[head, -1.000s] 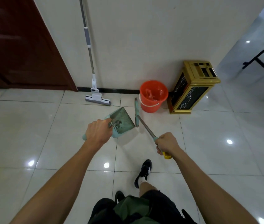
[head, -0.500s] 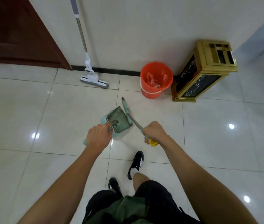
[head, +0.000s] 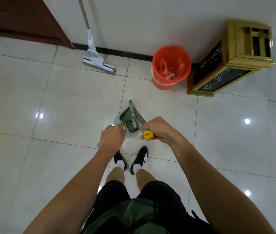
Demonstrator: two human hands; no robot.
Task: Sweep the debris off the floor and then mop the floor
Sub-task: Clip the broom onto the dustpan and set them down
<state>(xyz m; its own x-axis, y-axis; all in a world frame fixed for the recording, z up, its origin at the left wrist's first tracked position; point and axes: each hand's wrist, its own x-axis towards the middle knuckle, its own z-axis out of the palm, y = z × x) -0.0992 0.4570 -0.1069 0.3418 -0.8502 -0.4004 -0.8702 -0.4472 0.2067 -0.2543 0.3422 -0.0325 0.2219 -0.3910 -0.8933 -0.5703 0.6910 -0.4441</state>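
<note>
Broom [head: 138,118] in right hand's [head: 159,129] fist points toward orange bucket [head: 171,66]; left hand [head: 112,139] grips dustpan [head: 125,122], probably overlapping, glossy tile floor [head: 66,102].

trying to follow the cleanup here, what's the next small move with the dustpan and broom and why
Probably carry both forward and tip the dustpan into the orange bucket. The left hand grips the dustpan's handle, the right hand grips the broom lying across the pan, and the lined bucket stands just ahead by the wall.
</note>
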